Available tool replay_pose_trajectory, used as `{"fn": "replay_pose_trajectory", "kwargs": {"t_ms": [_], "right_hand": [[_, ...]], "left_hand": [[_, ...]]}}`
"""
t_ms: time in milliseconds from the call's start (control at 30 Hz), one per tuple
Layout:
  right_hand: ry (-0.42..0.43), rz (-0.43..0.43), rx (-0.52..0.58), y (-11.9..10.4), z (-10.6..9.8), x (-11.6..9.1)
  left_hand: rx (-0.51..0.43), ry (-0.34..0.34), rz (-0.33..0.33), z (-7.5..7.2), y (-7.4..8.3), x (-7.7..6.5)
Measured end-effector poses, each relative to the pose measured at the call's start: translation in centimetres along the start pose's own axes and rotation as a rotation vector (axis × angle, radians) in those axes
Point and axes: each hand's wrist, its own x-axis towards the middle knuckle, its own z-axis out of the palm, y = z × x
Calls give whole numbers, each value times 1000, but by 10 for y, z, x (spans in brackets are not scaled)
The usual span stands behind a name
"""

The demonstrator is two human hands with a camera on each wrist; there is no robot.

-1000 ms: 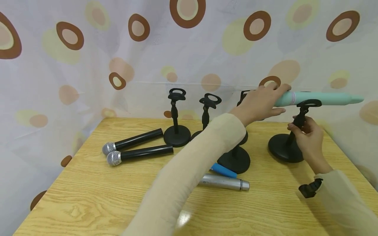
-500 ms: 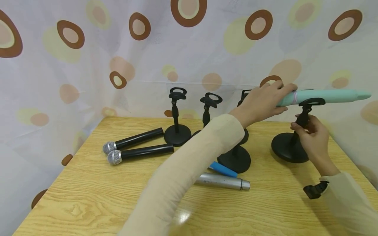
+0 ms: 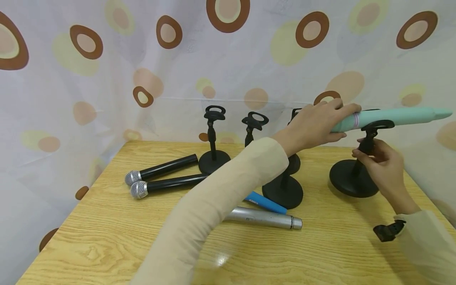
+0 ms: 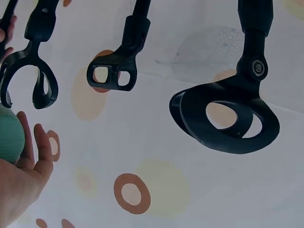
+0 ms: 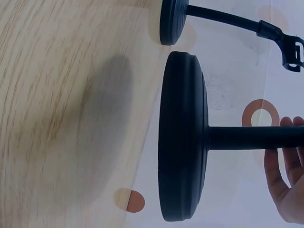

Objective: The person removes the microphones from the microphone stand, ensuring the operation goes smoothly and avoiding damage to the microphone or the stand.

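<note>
My left hand [image 3: 313, 122] grips a mint-green microphone [image 3: 399, 116] by its thick head end, with the tapered tail pointing right. In the left wrist view its rounded teal head [image 4: 10, 135] lies in the palm. The microphone lies across the clip [image 3: 377, 125] of a black desktop microphone stand [image 3: 352, 180]. Lower down, my right hand [image 3: 382, 166] pinches that stand's pole between thumb and fingers. Its round base [image 5: 183, 137] hangs above the tabletop with a shadow beside it in the right wrist view. Part of the clip is hidden behind the microphone.
Several more black stands, including one at the left [image 3: 213, 158] and one nearer [image 3: 283, 192], stand on the wooden table [image 3: 89, 237]. Two black microphones [image 3: 167, 168] with silver heads lie left. A blue microphone [image 3: 267, 203] and a silver microphone [image 3: 261, 217] lie partly under the left sleeve.
Both hands have shifted slightly right, carrying the mint-green microphone and the stand along. The microphone's tail end now tilts a little higher than its head.
</note>
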Motion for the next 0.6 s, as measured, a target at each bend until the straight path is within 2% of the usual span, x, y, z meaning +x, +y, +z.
{"fn": "replay_pose_trajectory", "kwargs": {"t_ms": [100, 300, 600], "right_hand": [[-21, -12, -5, 10, -4, 1], [-63, -30, -28, 6, -8, 0], [-61, -45, -72, 12, -11, 0]], "left_hand": [[16, 9, 19, -2, 0, -3], [32, 39, 49, -3, -4, -9], [95, 56, 80, -7, -3, -14]]}}
